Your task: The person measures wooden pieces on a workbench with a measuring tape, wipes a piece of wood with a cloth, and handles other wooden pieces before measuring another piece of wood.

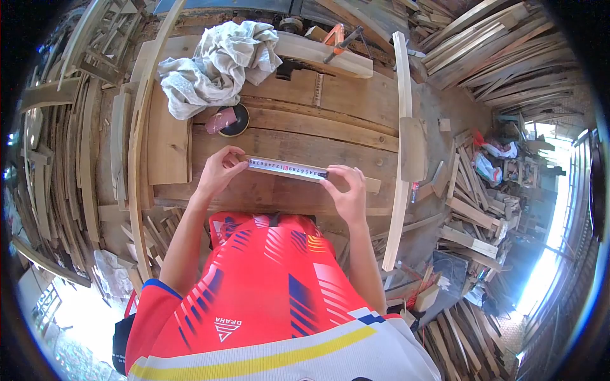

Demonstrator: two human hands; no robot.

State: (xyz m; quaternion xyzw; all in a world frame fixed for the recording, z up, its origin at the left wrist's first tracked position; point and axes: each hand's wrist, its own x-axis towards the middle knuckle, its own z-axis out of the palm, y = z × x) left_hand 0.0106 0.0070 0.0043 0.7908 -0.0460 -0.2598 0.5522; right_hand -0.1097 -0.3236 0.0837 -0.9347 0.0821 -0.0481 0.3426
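Observation:
A short white measuring tape strip (286, 167) with black numbers and a red mark stretches between my two hands. It lies along a narrow wooden strip (371, 185), whose end sticks out past my right hand. My left hand (222, 170) pinches the left end of the tape between thumb and fingers. At the dark right end, the thumb and fingers of my right hand (347, 189) grip the tape. Whether my fingers also hold the wood beneath cannot be made out. Both hands are just above or on the near part of the plank workbench (292, 143).
A crumpled grey cloth (222, 66) lies at the back left, beside a round black disc (236, 120) with a pink piece. An orange clamp (335, 37) sits at the back. Long battens (398, 152) flank the bench. Stacked timber (502, 51) surrounds the area.

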